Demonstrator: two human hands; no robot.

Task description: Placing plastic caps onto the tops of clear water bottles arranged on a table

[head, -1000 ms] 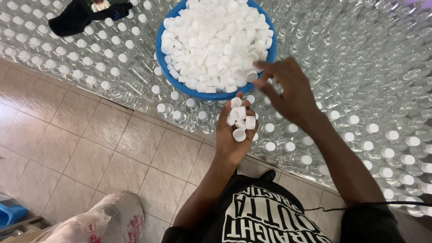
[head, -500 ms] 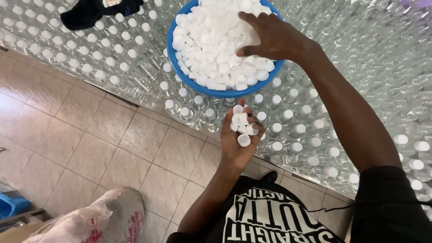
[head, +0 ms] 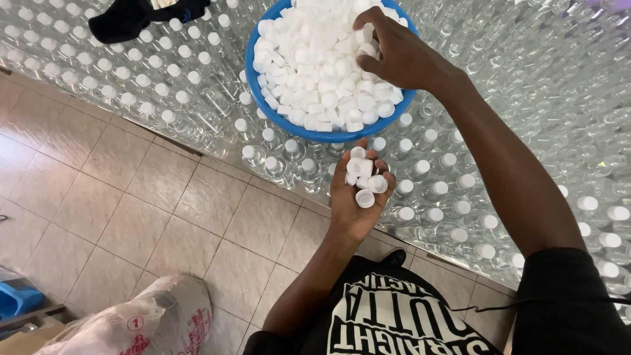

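Left hand (head: 355, 197) cupped open under a loose heap of white caps (head: 363, 177), right hand (head: 394, 56) pinching caps in the far blue bowl (head: 263, 82) — any palm tilt likely spills caps onto the tiled floor (head: 131, 197).

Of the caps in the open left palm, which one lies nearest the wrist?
The lone white cap in the left hand, below the clustered caps.
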